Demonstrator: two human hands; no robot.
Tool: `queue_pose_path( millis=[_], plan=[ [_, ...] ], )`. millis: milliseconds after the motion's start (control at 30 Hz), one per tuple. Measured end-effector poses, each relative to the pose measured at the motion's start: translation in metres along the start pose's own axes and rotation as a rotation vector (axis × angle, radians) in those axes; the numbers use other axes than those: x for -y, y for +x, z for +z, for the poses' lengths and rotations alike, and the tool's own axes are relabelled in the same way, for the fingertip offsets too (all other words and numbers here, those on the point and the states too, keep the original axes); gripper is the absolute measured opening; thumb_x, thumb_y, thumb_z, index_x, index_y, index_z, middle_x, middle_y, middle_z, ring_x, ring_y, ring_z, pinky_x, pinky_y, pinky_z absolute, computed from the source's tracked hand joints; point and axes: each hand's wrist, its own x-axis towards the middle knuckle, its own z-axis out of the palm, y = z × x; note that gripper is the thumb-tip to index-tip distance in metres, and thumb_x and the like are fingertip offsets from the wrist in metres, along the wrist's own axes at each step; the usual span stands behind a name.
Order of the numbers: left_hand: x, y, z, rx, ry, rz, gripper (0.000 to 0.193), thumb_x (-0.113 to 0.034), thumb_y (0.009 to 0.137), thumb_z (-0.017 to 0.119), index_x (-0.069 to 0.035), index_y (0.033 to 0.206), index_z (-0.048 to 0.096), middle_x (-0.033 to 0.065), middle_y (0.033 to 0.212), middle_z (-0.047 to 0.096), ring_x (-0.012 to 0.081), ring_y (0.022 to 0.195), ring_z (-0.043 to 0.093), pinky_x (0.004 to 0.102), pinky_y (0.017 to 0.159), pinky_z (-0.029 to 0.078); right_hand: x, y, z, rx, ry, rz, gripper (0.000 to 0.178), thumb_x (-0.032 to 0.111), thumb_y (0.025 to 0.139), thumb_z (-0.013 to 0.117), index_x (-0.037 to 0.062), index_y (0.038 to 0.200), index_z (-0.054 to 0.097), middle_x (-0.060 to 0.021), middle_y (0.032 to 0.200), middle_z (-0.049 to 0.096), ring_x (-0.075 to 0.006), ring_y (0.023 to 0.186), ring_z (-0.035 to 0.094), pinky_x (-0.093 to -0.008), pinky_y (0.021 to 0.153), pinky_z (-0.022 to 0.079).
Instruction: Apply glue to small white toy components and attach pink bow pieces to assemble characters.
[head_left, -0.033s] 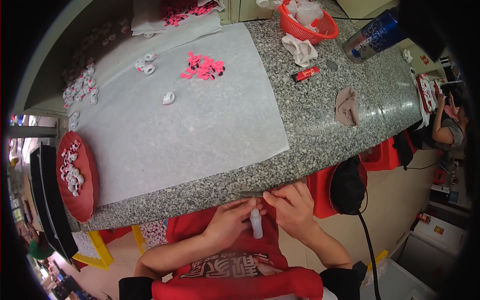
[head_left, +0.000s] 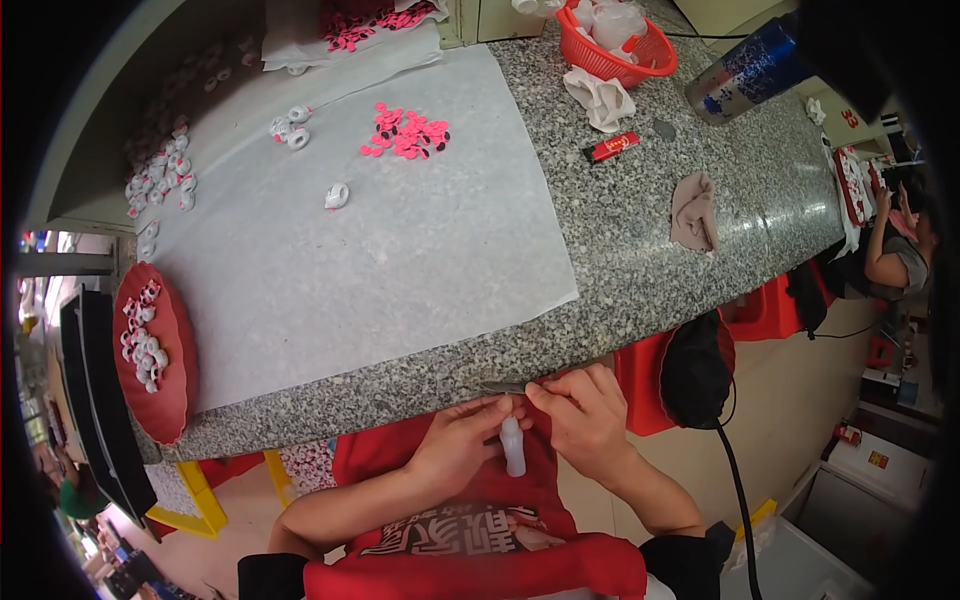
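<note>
Just in front of the counter's edge my hands are close together. The fingers of my left hand (head_left: 458, 445) are closed at the top of a small translucent white squeeze bottle (head_left: 514, 452), which hangs below them in front of my red apron. Whether a tiny part is also pinched at those fingertips is hidden. My right hand (head_left: 588, 420) is closed on a thin grey metal tool (head_left: 504, 388), its flat tip pointing left above the left fingertips; its exact kind cannot be made out.
White paper (head_left: 430, 260) covers much of the granite counter (head_left: 620, 270). On it lie pink discs (head_left: 405, 133) and several small white pieces (head_left: 292, 130). A red dish (head_left: 165, 400) stands left. Behind are a red basket (head_left: 610, 65), blue tumbler (head_left: 745, 72) and brown cloth (head_left: 693, 212). Another person (head_left: 900, 245) sits far right.
</note>
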Motion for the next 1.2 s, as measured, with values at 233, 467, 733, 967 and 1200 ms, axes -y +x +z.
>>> queue_pose_path(
  millis=[233,467,733,967,1200],
  plan=[
    [0.0001,-0.0004,0.0021,-0.022,-0.003,0.005,0.022,-0.017,0.086,0.055,-0.002,0.102,0.056,0.0084,0.1,0.059,0.0216,0.096,0.056,0.0359,0.084,0.045,-0.0035,0.0005,-0.0003,0.011,-0.014,0.008,0.022,-0.006,0.059,0.062,0.0066,0.078,0.065,-0.0026,0.07,0.051,-0.0197,0.064,0.048,-0.0285,0.052,0.037],
    [0.0023,0.0013,0.0018,-0.05,0.009,0.038,0.02,-0.016,0.085,0.057,-0.003,0.099,0.058,0.0059,0.093,0.059,0.0187,0.088,0.057,0.0337,0.078,0.046,-0.0036,-0.0004,-0.0012,0.001,0.051,0.005,0.024,-0.006,0.058,0.062,0.006,0.079,0.065,-0.0027,0.069,0.05,-0.0197,0.062,0.046,-0.0285,0.052,0.038],
    [0.0042,0.0034,0.001,-0.047,0.023,0.067,0.019,-0.015,0.083,0.058,-0.003,0.098,0.058,0.0049,0.091,0.059,0.0174,0.084,0.056,0.0324,0.075,0.046,-0.0021,0.0038,-0.0022,0.037,-0.003,0.031,0.025,-0.006,0.058,0.061,0.0062,0.079,0.065,-0.0027,0.069,0.05,-0.0194,0.061,0.046,-0.0282,0.05,0.036],
    [0.0016,0.0018,0.0029,-0.056,0.012,0.042,0.019,-0.015,0.083,0.06,-0.003,0.098,0.058,0.0051,0.09,0.059,0.0174,0.084,0.055,0.0324,0.076,0.046,-0.0018,0.0,-0.0008,-0.006,0.016,0.003,0.023,-0.006,0.058,0.061,0.0059,0.078,0.064,-0.0027,0.069,0.05,-0.0194,0.061,0.045,-0.0285,0.05,0.036],
    [0.001,0.0018,0.0013,-0.074,0.012,0.016,0.014,-0.01,0.084,0.056,-0.004,0.095,0.059,0.0046,0.09,0.059,0.0172,0.084,0.056,0.0376,0.079,0.048,-0.0038,0.0023,-0.0033,0.015,0.041,-0.002,0.021,-0.004,0.06,0.06,0.0056,0.078,0.064,-0.0025,0.067,0.048,-0.0191,0.061,0.045,-0.0288,0.051,0.035]
  ],
)
